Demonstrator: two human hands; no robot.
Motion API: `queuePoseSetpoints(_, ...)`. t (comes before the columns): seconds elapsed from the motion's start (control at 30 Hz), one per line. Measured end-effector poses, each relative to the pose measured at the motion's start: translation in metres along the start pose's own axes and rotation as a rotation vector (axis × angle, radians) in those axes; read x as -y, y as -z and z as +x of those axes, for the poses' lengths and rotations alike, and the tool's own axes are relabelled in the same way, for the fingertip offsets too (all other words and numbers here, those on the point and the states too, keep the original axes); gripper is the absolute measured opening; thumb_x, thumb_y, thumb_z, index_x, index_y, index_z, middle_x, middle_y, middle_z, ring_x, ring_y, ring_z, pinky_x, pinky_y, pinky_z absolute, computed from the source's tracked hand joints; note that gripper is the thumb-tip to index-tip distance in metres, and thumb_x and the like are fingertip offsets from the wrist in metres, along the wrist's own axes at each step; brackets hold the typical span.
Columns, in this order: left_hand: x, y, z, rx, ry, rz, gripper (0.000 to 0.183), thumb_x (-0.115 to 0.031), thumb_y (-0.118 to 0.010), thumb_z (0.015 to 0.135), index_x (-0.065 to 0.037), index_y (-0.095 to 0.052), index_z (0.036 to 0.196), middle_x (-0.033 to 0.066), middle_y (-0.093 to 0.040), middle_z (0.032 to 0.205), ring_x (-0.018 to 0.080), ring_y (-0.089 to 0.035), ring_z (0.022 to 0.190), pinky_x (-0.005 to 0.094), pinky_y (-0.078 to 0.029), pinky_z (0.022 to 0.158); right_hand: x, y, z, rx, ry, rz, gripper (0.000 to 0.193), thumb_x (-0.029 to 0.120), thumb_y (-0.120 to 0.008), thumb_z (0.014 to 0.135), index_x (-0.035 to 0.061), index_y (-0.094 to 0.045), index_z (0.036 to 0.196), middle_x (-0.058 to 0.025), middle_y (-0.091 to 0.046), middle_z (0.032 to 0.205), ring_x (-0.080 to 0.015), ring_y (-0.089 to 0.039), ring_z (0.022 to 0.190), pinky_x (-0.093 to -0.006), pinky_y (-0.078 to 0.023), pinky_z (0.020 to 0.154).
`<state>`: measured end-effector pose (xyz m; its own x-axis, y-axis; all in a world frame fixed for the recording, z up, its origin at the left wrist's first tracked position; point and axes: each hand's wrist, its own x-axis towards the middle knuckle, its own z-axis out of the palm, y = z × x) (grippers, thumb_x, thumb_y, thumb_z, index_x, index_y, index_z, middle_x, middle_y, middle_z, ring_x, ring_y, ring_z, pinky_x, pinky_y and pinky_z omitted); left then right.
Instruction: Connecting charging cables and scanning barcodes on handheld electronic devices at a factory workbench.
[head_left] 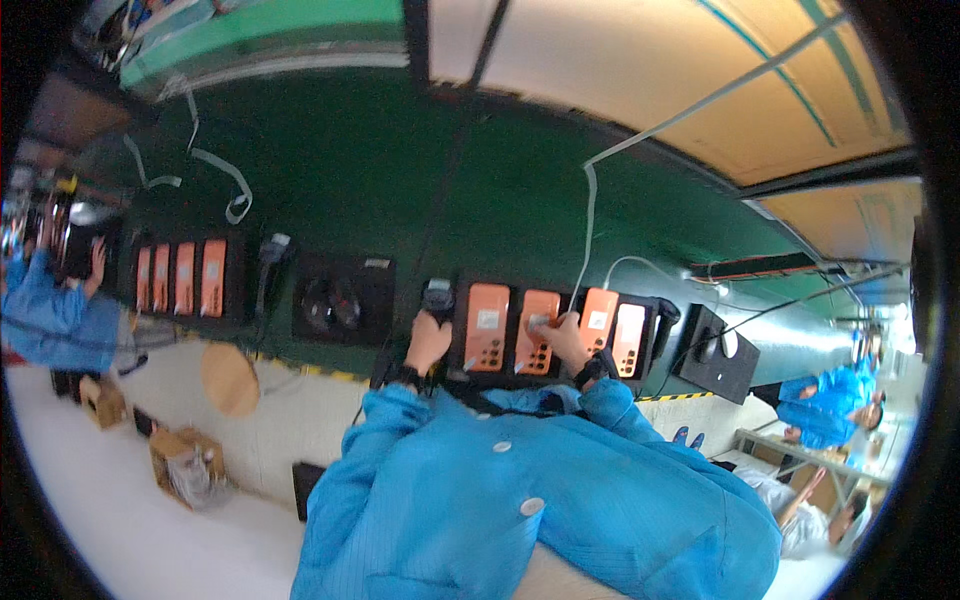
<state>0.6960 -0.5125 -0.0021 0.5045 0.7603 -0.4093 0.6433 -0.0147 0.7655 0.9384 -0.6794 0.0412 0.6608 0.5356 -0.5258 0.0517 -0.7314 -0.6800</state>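
Four orange phones lie face down in a row on a black tray (455,372), each with a white label and dark camera lenses. My left hand (428,340) is closed round the handle of a dark handheld scanner (437,291), beside the leftmost phone (488,325). Over the right edge of the second phone (535,318) is my right hand (567,343), its fingers bent and drawn together near the label. Whether those fingers pinch anything is too small to make out. To the right lie the third phone (598,315) and the fourth phone (629,340).
Left along the green bench (350,190) are a black mat (375,280), another scanner (270,260) and a second tray of orange phones (213,278). A white cable (590,220) ends near my right hand. Co-workers sit at both sides. A round stool (230,380) stands left.
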Motion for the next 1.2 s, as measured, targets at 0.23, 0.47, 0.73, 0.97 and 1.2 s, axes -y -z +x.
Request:
queuePoseSetpoints(0.23,-0.081,0.005,-0.008,-0.392,-0.485,0.215,0.046,-0.011,-0.062,0.078,0.004,-0.046,0.118,0.0263,-0.049,0.118,0.0434,-0.045,0.114,0.0493,-0.036,0.099,-0.04,0.007,0.006,-0.123,0.183,-0.172,0.035,0.019,-0.074,0.08,0.0028,-0.046,0.092,-0.0116,-0.054,0.08,-0.0228,-0.055,0.074,-0.0373,-0.048,0.065)
queuePoseSetpoints(0.47,-0.123,-0.035,0.011,0.142,-0.621,-0.039,0.039,-0.018,-0.068,0.084,0.002,-0.051,0.114,0.0207,-0.052,0.118,0.0384,-0.046,0.115,0.0456,-0.036,0.101,-0.003,0.025,-0.041,-0.036,0.271,-0.115,0.029,0.022,-0.066,0.083,0.0032,-0.052,0.1,-0.0209,-0.065,0.093,-0.0392,-0.063,0.091,-0.046,-0.049,0.072)
queuePoseSetpoints(0.73,-0.177,-0.04,0.004,0.85,-0.402,-0.24,0.027,-0.013,-0.064,0.091,0.001,-0.064,0.114,0.0067,-0.068,0.102,0.0108,-0.062,0.09,0.0252,-0.05,0.08,0.042,0.062,-0.085,0.084,0.26,0.087,0.028,0.016,-0.06,0.089,-0.0018,-0.049,0.107,-0.0187,-0.062,0.094,-0.0357,-0.061,0.092,-0.0434,-0.049,0.078)
queuePoseSetpoints(0.97,-0.167,-0.04,-0.016,0.77,-0.437,-0.144,0.031,-0.016,-0.061,0.093,0.003,-0.061,0.117,0.0079,-0.068,0.103,0.014,-0.062,0.092,0.0281,-0.049,0.08,0.06,0.085,-0.082,0.008,0.659,-0.103,0.025,0.021,-0.052,0.095,-0.0013,-0.063,0.096,-0.0166,-0.061,0.095,-0.0333,-0.059,0.094,-0.039,-0.048,0.082)
queuePoseSetpoints(1.2,-0.178,-0.037,-0.036,0.733,-0.336,-0.052,0.025,-0.019,-0.054,0.095,0.001,-0.062,0.109,0.0175,-0.068,0.1,0.0243,-0.065,0.096,0.0336,-0.048,0.083,0.075,0.073,-0.076,0.062,0.631,0.006,0.019,0.02,-0.06,0.09,0.0037,-0.063,0.099,-0.0164,-0.067,0.088,-0.0336,-0.065,0.08,-0.0409,-0.051,0.075)
